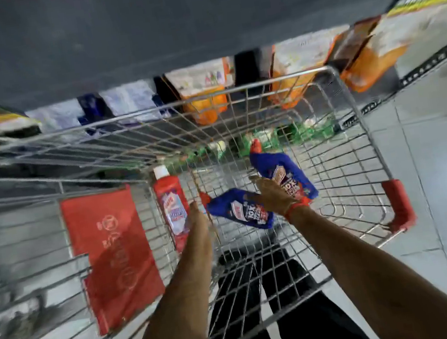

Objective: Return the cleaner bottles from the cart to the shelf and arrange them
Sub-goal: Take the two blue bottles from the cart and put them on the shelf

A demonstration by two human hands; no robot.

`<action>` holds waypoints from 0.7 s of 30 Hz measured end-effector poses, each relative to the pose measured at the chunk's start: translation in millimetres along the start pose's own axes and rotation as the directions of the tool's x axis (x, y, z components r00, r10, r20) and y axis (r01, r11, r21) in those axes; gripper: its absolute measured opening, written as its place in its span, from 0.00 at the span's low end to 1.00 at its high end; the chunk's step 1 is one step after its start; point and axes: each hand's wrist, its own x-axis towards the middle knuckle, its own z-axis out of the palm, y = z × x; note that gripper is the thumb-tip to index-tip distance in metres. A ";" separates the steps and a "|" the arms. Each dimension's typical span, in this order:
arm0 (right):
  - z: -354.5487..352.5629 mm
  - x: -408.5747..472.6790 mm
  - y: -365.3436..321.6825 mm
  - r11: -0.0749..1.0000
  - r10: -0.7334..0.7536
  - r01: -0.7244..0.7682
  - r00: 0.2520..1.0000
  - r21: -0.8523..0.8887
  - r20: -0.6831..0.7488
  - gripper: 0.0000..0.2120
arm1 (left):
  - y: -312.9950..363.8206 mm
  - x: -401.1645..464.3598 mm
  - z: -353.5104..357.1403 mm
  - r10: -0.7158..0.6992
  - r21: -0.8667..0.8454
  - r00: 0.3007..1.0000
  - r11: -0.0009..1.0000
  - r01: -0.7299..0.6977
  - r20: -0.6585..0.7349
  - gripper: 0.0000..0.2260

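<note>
1. Inside the wire cart (352,109), both bare arms reached down past the steel grid.
2. Left hand (198,216) lay beside the red cap of the nearer blue bottle (241,210); whether its fingers were closed I could not tell through the blur.
3. Right hand (271,194) spread across the farther blue bottle (283,172), seemingly touching both.
4. A red bottle (172,206) with a white cap leaned against the side mesh.
5. A red plastic flap (110,253) hung just left; orange packs (206,108) crowded the shelf beyond.
</note>
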 end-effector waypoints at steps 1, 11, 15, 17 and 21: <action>3.1 6.0 5.4 0.999 0.032 -0.032 0.999 0.017 0.038 0.25 | -4.8 -0.2 -1.9 -0.037 -0.074 0.999 0.997 0.038 0.023 0.20; 34.9 51.7 33.7 0.950 0.053 0.004 0.984 -0.313 0.172 0.24 | -44.5 34.8 36.5 -0.157 -0.214 0.930 0.948 0.236 0.331 0.28; 31.9 43.7 31.5 0.941 0.085 -0.022 0.981 -0.338 0.173 0.24 | -40.6 27.7 28.8 -0.032 -0.153 0.906 0.983 0.106 0.422 0.27; 20.6 31.4 25.2 0.962 0.088 -0.040 0.982 -0.271 0.167 0.27 | -25.8 15.3 27.3 0.059 -0.099 0.877 0.995 -0.014 0.476 0.24; -14.7 -9.4 8.4 0.990 0.024 -0.016 0.998 -0.138 0.053 0.24 | 8.2 -26.0 28.3 0.262 -0.069 0.860 0.964 -0.258 0.439 0.13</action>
